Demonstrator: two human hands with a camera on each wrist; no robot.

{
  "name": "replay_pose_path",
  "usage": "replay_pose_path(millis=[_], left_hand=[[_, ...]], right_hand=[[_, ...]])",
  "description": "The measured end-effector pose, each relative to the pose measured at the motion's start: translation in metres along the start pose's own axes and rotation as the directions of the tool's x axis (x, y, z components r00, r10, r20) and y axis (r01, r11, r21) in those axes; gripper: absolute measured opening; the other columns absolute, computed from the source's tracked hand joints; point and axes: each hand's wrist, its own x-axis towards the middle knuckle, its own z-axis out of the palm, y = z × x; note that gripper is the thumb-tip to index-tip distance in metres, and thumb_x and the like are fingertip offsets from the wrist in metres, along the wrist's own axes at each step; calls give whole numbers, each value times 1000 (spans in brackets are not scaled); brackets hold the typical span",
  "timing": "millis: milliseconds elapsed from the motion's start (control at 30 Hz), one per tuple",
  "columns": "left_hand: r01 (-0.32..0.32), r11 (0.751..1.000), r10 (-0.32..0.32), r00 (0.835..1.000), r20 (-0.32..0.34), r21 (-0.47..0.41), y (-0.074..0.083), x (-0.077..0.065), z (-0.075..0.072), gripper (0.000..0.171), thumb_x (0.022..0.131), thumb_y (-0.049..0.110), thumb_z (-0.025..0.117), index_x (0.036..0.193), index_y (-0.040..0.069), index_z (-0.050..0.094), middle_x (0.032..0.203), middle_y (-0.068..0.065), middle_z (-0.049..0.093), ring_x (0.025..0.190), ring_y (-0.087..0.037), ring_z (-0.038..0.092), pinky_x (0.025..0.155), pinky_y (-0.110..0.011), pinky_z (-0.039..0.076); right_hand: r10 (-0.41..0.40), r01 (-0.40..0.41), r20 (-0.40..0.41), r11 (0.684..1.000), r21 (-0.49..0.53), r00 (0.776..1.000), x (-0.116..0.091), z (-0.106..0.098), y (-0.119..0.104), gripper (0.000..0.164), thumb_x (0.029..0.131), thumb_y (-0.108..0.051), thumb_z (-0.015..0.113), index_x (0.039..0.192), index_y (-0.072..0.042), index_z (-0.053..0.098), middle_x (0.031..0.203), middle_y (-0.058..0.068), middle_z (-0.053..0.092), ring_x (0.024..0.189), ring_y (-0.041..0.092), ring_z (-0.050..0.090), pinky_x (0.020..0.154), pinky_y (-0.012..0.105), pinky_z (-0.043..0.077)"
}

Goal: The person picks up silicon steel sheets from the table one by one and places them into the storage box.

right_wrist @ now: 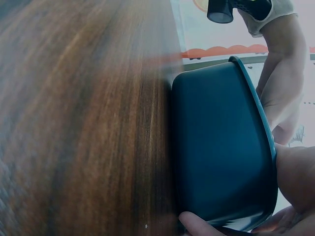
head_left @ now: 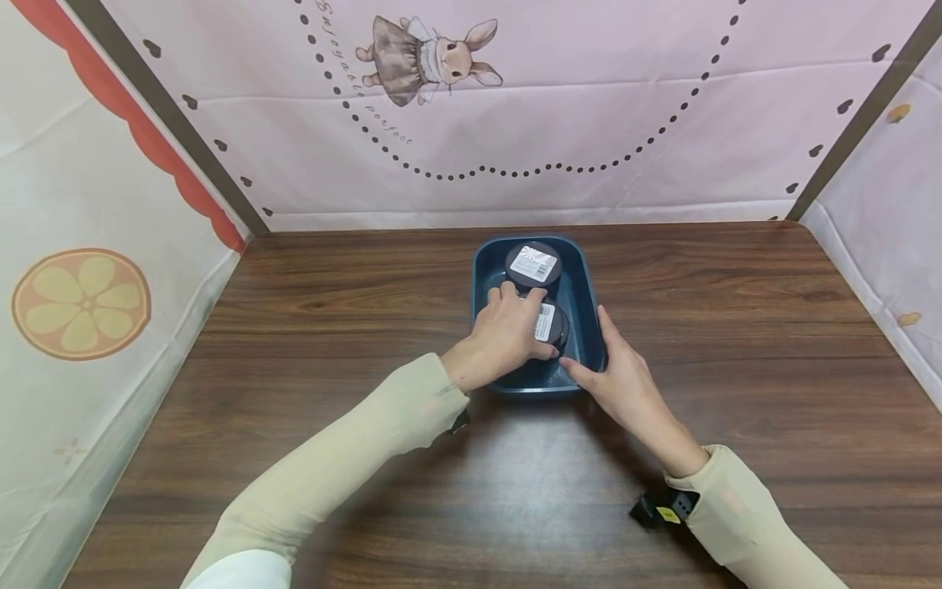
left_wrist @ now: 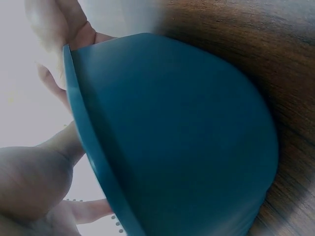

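A dark blue rectangular tray (head_left: pixel 584 319) stands on the table, and its outer walls fill much of both wrist views. Inside it lie two round black containers with white barcode labels. My left hand (head_left: pixel 503 334) reaches over the left side and grips the nearer black container (head_left: pixel 559 329), its fingers and thumb spread around the edge and covering part of the label. The farther black container (head_left: pixel 533 264) sits at the back end, just beyond the fingertips. At the right side my right hand (head_left: pixel 624 380) holds the tray, thumb at the rim and fingers along the outer wall.
The brown wooden table (head_left: pixel 353 311) extends on all sides of the tray. A pink printed cloth wall (head_left: pixel 589 106) with a rabbit drawing rises behind it, with more cloth at the left (head_left: pixel 81 393) and right. A black wrist device (head_left: pixel 662 509) hangs by the right sleeve.
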Motion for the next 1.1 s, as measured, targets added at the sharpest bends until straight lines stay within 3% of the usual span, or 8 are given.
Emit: replay_pose_path(millis=[700, 1100], left_hand=[[-27, 1000, 27, 999, 24, 0, 5, 6, -1, 86, 81, 43, 83, 151, 12, 43, 142, -27, 47, 119, -34, 50, 96, -44, 55], [13, 1000, -13, 998, 60, 9, 6, 8, 0, 88, 82, 44, 81, 154, 14, 39, 145, -25, 44, 121, -34, 49, 99, -45, 54]], right_hand=[[15, -15, 18, 1000, 20, 1000, 0, 0, -1, 96, 95, -40, 65, 163, -12, 2, 160, 25, 33, 133, 41, 50, 110, 59, 42], [25, -25, 19, 1000, 12, 1000, 0, 0, -2, 96, 95, -40, 65, 163, -13, 2, 161, 25, 31, 134, 41, 48, 110, 59, 41]])
